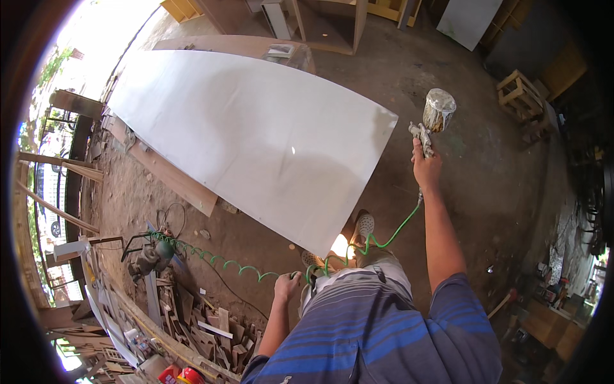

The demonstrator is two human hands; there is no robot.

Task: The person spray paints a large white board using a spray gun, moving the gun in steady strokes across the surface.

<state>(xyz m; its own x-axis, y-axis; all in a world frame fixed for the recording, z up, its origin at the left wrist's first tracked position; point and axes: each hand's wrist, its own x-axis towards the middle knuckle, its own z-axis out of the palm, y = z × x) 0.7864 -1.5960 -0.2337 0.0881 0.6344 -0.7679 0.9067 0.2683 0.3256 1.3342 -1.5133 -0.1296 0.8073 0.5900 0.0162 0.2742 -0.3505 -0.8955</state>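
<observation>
My right hand (427,171) is stretched out ahead on the right, closed around a paint spray gun (422,136). A paint-smeared cup (440,110) sits on the gun. From the gun's lower end a green coiled air hose (398,232) hangs down past my legs. Low at my left side, my left hand (286,286) is closed on that same hose, which runs on toward a compressor (153,256). A large white panel (256,128) lies ahead of me, raised above the floor. The gun is held off its right corner, apart from it.
A brown board (176,176) sticks out under the panel's left edge. Wood scraps (220,333) are heaped at lower left. Unfinished cabinets (326,25) stand at the back, a small wooden stool (519,95) at right. My shoes (364,224) are close to the panel's near corner.
</observation>
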